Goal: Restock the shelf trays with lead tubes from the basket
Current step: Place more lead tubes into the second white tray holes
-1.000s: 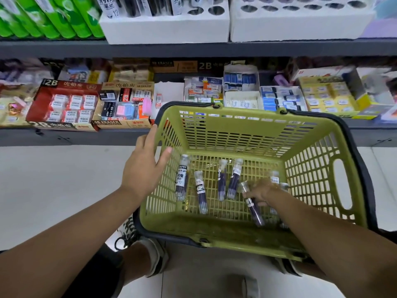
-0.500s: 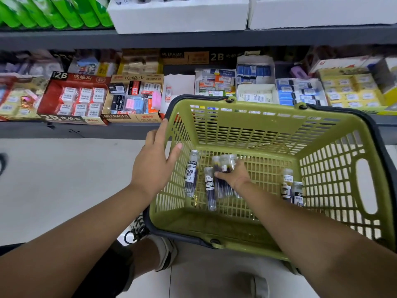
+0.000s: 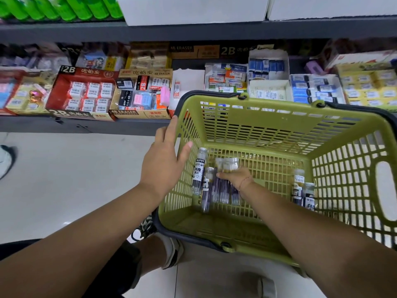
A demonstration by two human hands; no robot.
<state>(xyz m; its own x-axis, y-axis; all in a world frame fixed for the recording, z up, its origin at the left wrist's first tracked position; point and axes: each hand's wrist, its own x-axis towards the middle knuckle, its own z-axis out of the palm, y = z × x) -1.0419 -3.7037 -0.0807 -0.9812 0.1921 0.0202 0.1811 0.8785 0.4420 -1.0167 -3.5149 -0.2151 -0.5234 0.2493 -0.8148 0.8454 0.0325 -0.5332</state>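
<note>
An olive-green basket (image 3: 268, 123) stands on the floor below the shelf. Inside it lie several clear lead tubes with dark leads. My right hand (image 3: 235, 177) reaches down into the basket and is closed over a bunch of lead tubes (image 3: 221, 189) on its bottom. One labelled tube (image 3: 198, 171) lies just left of that bunch, and a few more tubes (image 3: 301, 190) rest against the right wall. My left hand (image 3: 164, 162) rests flat on the basket's left rim, fingers spread, steadying it.
The low shelf (image 3: 86, 125) behind the basket carries trays of erasers, among them a red 2B box (image 3: 82, 91) and a 4B eraser box (image 3: 141, 93). White boxes (image 3: 193, 9) sit on the shelf above. A shoe (image 3: 5, 158) shows at the far left on the pale floor.
My right hand moved from the basket's middle to the left and gathered several tubes under its fingers. The view dipped and shifted left; my left hand stayed on the rim.
</note>
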